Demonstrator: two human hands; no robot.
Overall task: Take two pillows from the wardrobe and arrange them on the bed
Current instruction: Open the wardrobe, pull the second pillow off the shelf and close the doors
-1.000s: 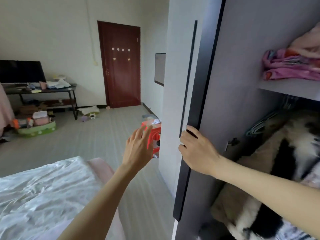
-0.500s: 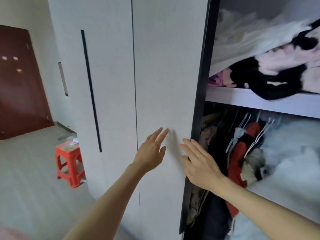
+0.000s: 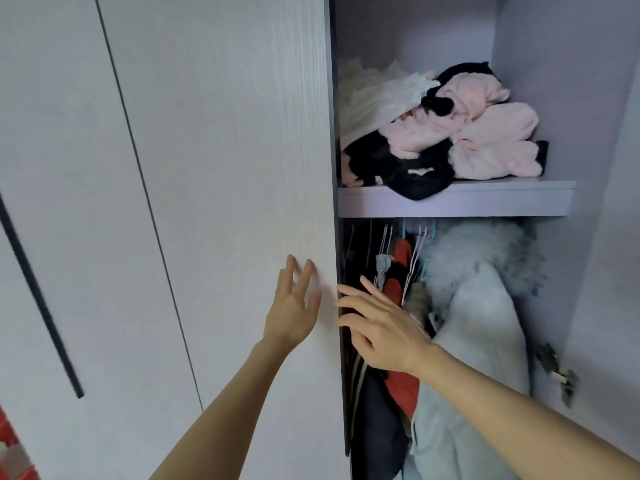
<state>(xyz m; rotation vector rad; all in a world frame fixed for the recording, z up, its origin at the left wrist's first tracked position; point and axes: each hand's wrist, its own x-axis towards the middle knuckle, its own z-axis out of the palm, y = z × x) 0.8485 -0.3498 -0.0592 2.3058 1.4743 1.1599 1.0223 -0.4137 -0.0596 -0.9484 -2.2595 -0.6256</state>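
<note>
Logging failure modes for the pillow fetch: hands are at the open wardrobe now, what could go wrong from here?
1. The clothes pile on the upper shelf hangs over its front edge; reaching in could drag it down.
2. The lower section is packed with hanging garments and a pale bulky item; pulling that out may snag the hangers.
3. The right hand lies at the door edge while the left hand is at the panel face: possible finger pinch.
</note>
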